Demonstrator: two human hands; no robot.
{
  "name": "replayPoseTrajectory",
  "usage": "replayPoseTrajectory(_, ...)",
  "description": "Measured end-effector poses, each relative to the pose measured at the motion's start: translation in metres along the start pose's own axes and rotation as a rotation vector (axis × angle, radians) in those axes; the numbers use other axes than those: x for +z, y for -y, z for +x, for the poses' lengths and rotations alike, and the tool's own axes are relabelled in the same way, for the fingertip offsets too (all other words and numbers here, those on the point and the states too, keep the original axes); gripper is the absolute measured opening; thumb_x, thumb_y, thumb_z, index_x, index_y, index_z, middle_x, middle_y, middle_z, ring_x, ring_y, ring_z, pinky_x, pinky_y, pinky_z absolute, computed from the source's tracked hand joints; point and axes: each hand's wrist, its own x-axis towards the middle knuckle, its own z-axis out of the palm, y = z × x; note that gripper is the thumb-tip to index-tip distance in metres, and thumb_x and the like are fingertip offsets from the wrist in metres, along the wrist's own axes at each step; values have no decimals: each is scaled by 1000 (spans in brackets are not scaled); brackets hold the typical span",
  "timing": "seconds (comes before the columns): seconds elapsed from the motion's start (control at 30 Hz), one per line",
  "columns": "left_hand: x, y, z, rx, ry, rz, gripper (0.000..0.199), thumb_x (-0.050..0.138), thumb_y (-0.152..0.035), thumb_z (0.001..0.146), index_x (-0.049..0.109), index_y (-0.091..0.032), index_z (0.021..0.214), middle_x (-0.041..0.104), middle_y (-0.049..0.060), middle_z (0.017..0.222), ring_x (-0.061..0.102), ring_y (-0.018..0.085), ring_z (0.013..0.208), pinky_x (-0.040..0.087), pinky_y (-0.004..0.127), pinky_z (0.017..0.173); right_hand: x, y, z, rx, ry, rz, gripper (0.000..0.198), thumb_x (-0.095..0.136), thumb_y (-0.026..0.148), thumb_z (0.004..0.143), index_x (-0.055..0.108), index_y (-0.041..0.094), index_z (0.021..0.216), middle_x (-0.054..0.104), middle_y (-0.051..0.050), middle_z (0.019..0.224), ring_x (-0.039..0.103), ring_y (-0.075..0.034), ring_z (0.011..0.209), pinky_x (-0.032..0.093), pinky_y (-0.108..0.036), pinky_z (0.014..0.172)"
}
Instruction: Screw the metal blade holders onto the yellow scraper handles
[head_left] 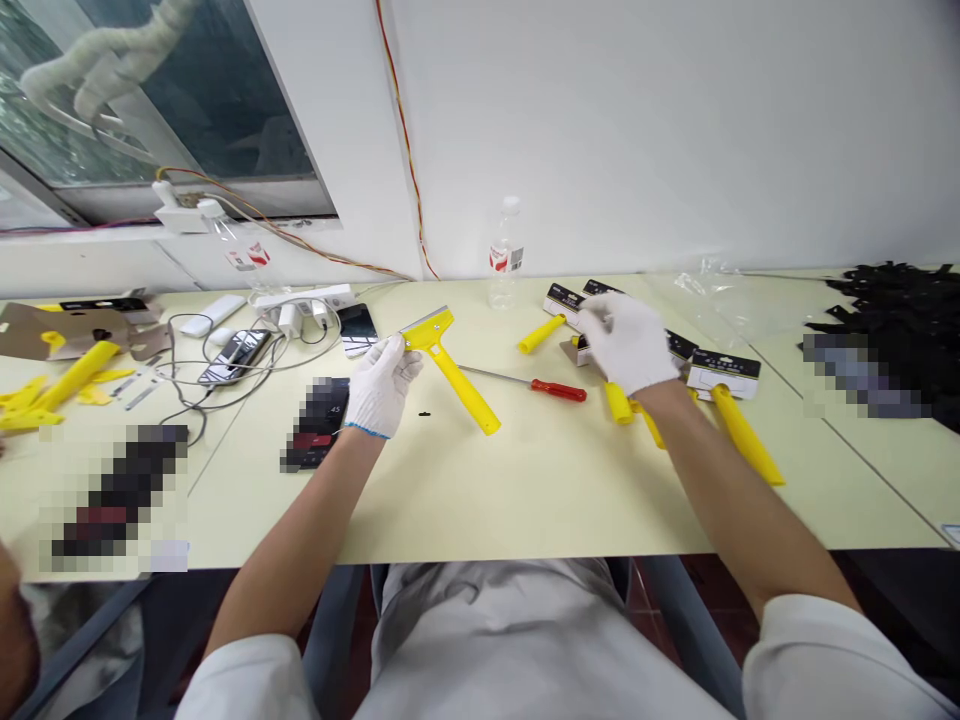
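Observation:
My left hand [381, 388], in a white knit glove, is closed on the head end of a yellow scraper [466, 388]. The scraper's metal-edged head points up and its handle slants down to the right. My right hand [628, 342], gloved too, is bent over several yellow scrapers with black-and-white cards. Its fingers curl together, and what they hold, if anything, is hidden. One carded scraper [746, 435] lies right of my right wrist, while another yellow handle [541, 334] lies to the left. Between my hands rests a red-handled screwdriver [559, 390], its shaft pointing left.
Behind stands a clear bottle [505, 262]. Phones, cables and a power strip [307, 297] crowd the left back. Yellow parts [64, 390] lie far left, near a person's arm [9, 620]. A black pile [900, 325] and a clear plastic bag [712, 300] lie right.

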Motion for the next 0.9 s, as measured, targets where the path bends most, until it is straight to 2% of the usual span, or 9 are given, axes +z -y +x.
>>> replayPoseTrajectory(0.1, -3, 4, 0, -3, 46, 27, 27, 96, -18, 93, 70, -13, 96, 76, 3, 82, 73, 11, 65, 62, 19, 68, 13, 51, -50, -107, 331, 187, 24, 68, 42, 108, 82, 23, 114, 85, -11, 119, 79, -31, 107, 60, -49, 109)
replayPoseTrajectory(0.2, -4, 6, 0, -14, 77, 46, 30, 98, -21, 92, 70, -13, 98, 77, 4, 85, 75, 11, 67, 63, 20, 70, 37, 78, -81, -133, 676, 281, 27, 82, 52, 100, 72, 26, 101, 83, -9, 111, 78, -32, 95, 63, -47, 91)
replayPoseTrajectory(0.3, -5, 12, 2, -3, 114, 64, 35, 99, -28, 92, 68, -15, 100, 77, 5, 89, 75, 12, 70, 64, 22, 74, 59, 83, -91, -145, 750, 334, 37, 81, 51, 102, 60, 26, 85, 77, -8, 92, 72, -29, 82, 56, -42, 74)
replayPoseTrajectory(0.4, -6, 24, -1, 24, 220, 142, 45, 100, -46, 91, 71, -17, 110, 79, 10, 109, 79, 17, 89, 66, 27, 82, 69, 83, -89, -164, 752, 465, 35, 67, 46, 109, 62, 24, 83, 76, -6, 88, 70, -25, 81, 53, -39, 76)
replayPoseTrajectory(0.5, -5, 36, -13, -43, 381, 329, 63, 98, -65, 88, 76, -17, 123, 77, 18, 132, 80, 28, 111, 66, 33, 86, 67, 86, -86, -159, 858, 532, 34, 65, 48, 110, 69, 21, 89, 78, -6, 91, 69, -22, 77, 52, -36, 74)
replayPoseTrajectory(0.57, -4, 39, -21, -64, 450, 376, 70, 98, -69, 86, 76, -15, 125, 79, 18, 123, 79, 30, 113, 65, 37, 94, 64, 84, -84, -133, 983, 521, 36, 66, 54, 109, 74, 20, 102, 78, -6, 90, 67, -21, 71, 51, -35, 69)
replayPoseTrajectory(0.63, -3, 36, -24, -32, 431, 386, 68, 95, -70, 89, 73, -15, 124, 77, 13, 101, 79, 27, 97, 66, 37, 88, 62, 76, -81, -145, 937, 432, 38, 71, 56, 107, 75, 19, 115, 79, -8, 95, 70, -23, 77, 53, -35, 73)
replayPoseTrajectory(0.77, -7, 20, -16, 143, 285, 581, 47, 87, -59, 100, 65, -19, 113, 71, 3, 84, 65, 15, 57, 55, 26, 57, 60, 39, -63, -238, 455, 178, 40, 84, 51, 101, 77, 19, 124, 78, -18, 121, 73, -33, 110, 58, -42, 93)
replayPoseTrajectory(0.9, -10, 9, -8, 252, 291, 689, 34, 80, -48, 107, 61, -22, 114, 73, 1, 86, 60, 12, 48, 50, 23, 49, 55, 10, -46, -227, 416, 141, 41, 81, 49, 107, 77, 18, 133, 73, -19, 138, 72, -32, 121, 62, -47, 102)
